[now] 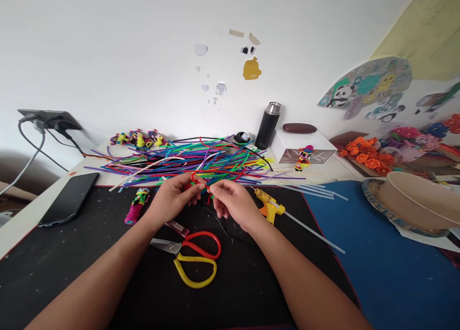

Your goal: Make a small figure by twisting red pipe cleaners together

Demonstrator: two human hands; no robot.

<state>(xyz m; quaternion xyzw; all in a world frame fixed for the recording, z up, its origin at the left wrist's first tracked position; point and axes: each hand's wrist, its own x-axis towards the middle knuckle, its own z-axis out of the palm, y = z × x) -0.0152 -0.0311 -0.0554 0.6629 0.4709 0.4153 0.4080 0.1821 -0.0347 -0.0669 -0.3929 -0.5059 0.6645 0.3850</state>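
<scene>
My left hand (181,194) is closed on a red pipe cleaner (195,177), pinched between thumb and forefinger. Close beside it, my right hand (230,199) pinches the same red piece near its other end, fingertips almost touching the left thumb. How the piece is bent is partly hidden by my fingers. Scissors (196,258) with one red and one yellow handle lie below my hands on the black mat. A yellow glue gun (268,206) with a clear glue stick is just right of my right hand. Left of my left hand lies a small pink and green pipe-cleaner figure (136,206).
A pile of colourful pipe cleaners (172,165) spreads behind my hands. A phone (69,198) lies at left. A black flask (268,126) and a white box (302,148) stand by the wall. Glue sticks (316,191) and a bowl (424,196) are at right.
</scene>
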